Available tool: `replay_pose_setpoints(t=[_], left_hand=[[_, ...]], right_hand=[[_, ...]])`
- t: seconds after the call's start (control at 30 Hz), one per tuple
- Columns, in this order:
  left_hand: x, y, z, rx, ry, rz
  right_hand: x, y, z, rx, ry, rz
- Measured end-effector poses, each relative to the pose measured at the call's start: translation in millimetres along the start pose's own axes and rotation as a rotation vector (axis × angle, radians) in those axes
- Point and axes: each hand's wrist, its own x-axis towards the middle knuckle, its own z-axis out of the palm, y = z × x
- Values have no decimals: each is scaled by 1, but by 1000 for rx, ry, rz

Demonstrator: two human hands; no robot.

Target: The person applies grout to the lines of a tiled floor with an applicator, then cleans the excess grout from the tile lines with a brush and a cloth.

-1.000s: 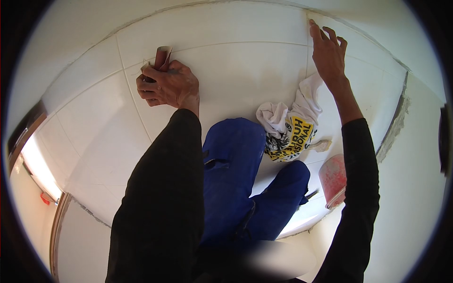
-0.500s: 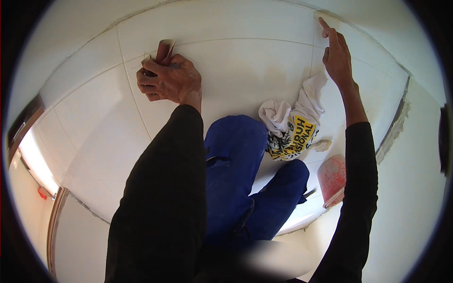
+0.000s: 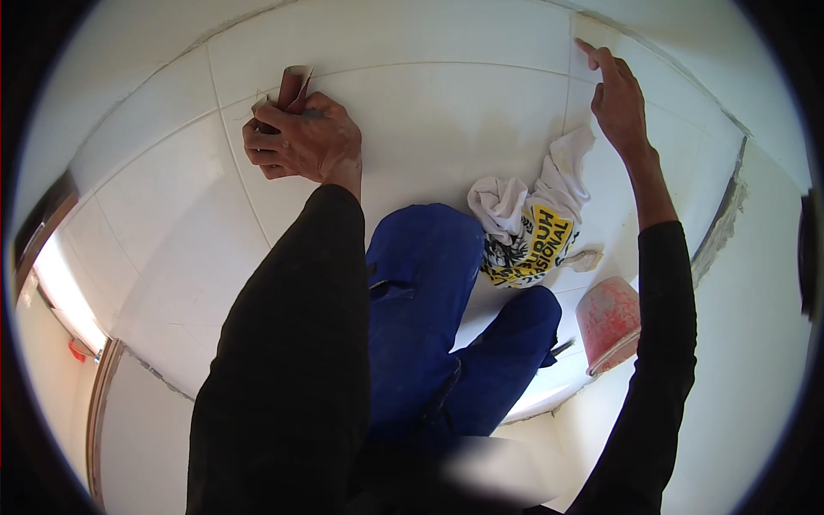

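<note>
My left hand (image 3: 305,142) is closed around a curled piece of reddish-brown sandpaper (image 3: 294,87), whose rolled end sticks up past the thumb. It rests against the white tiles near a grout joint, and some of the sandpaper is hidden under the fingers. Over on the right, my right hand (image 3: 620,99) holds nothing that I can see. Its index finger is stretched out to the tile (image 3: 532,34) by a vertical joint, while the other fingers bend. Below this hand lies a crumpled white cloth (image 3: 562,180) with black and yellow print.
A red bucket (image 3: 608,322) smeared with pale residue stands near my right forearm. My knees in blue trousers (image 3: 425,266) are bent on the tiled floor. A wall with a rough lower edge (image 3: 725,210) runs along the right; a brown frame (image 3: 43,227) is at the left.
The right index fingertip has slid slightly down and left along the joint. My left hand, still around the sandpaper, has shifted a little up and left, partly with the whole view.
</note>
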Motion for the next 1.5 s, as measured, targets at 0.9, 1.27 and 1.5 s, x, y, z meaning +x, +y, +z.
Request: replay_pose_setpoints(t=[0.9,1.27,1.5], left_hand=[[1,3,-2,5,-5,-23],[1,6,-5,-19,-29,-36],[1,4,-1,4,-15,-46]], right_hand=[[11,-6,4,155,107,48],[8,-6,5,240,122,69],[11,-3,9,-62,-4,56]])
